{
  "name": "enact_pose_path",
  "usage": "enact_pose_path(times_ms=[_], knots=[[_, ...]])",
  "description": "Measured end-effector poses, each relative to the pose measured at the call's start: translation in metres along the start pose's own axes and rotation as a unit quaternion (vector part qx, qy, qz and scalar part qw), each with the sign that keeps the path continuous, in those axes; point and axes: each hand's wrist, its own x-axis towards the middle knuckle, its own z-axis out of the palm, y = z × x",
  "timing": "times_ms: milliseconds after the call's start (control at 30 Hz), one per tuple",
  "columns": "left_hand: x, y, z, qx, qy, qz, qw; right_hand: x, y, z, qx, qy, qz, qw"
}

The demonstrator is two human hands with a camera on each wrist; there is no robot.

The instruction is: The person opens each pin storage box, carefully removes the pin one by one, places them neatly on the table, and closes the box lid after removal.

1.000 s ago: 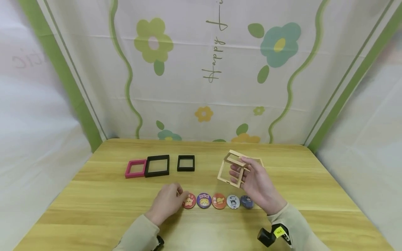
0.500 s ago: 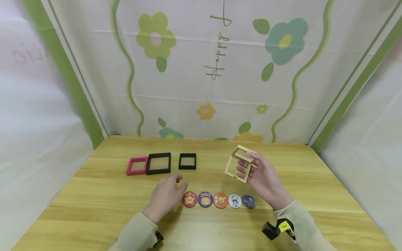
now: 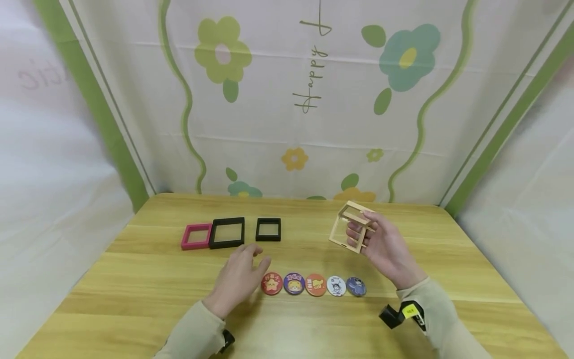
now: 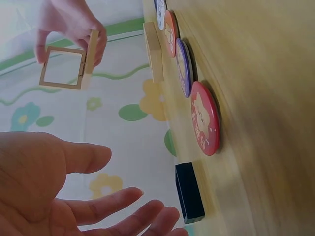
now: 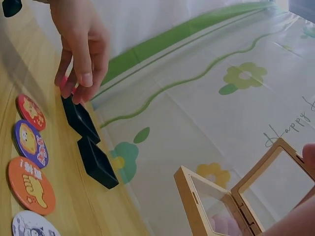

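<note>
My right hand (image 3: 386,248) holds a hinged beige display frame (image 3: 339,230) above the table, its two clear-windowed halves spread apart. In the right wrist view, the hinge of that frame (image 5: 239,209) shows, with fingertips behind one window. My left hand (image 3: 239,277) hovers palm down left of the badges, fingers relaxed and holding nothing. Nearest to it lies a round red badge (image 3: 271,283) with a star figure. In a row to its right are a purple badge (image 3: 294,283), an orange badge (image 3: 316,284), a white badge (image 3: 336,286) and a dark blue badge (image 3: 356,286).
On the wooden table (image 3: 134,299), a pink frame (image 3: 185,239) touches a large black frame (image 3: 227,245); a smaller black frame (image 3: 268,238) stands apart to their right. Another beige frame (image 4: 153,51) lies on the table in the left wrist view. A flowered cloth (image 3: 251,119) hangs behind.
My left hand has drawn off the red badge, which it touched a second ago. The right hand has moved slightly right and up with the opened beige frame. The badges keep their row.
</note>
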Motion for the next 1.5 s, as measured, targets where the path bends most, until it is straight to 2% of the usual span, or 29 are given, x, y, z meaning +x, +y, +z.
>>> enact_pose_path(times_ms=[300, 600, 900, 1100, 1267, 1500], knots=[[-0.003, 0.000, -0.002, -0.003, 0.002, 0.004, 1.0000, 0.026, -0.015, -0.002, -0.087, -0.012, 0.041, 0.9953], [-0.004, 0.001, -0.003, -0.002, -0.002, 0.007, 1.0000, 0.051, -0.014, -0.002, -0.159, 0.016, 0.101, 0.9820], [-0.005, 0.003, -0.005, -0.007, -0.005, 0.009, 0.9999, 0.068, -0.006, -0.004, -0.205, 0.010, 0.111, 0.9724], [-0.004, 0.004, -0.004, -0.009, -0.009, 0.012, 0.9999, 0.078, 0.002, -0.008, -0.243, 0.012, 0.116, 0.9629], [-0.004, 0.003, -0.002, -0.007, -0.005, 0.020, 0.9998, 0.083, 0.011, -0.012, -0.275, 0.012, 0.122, 0.9537], [-0.004, 0.002, -0.001, -0.005, -0.008, 0.022, 0.9997, 0.090, 0.018, -0.015, -0.299, 0.012, 0.125, 0.9459]])
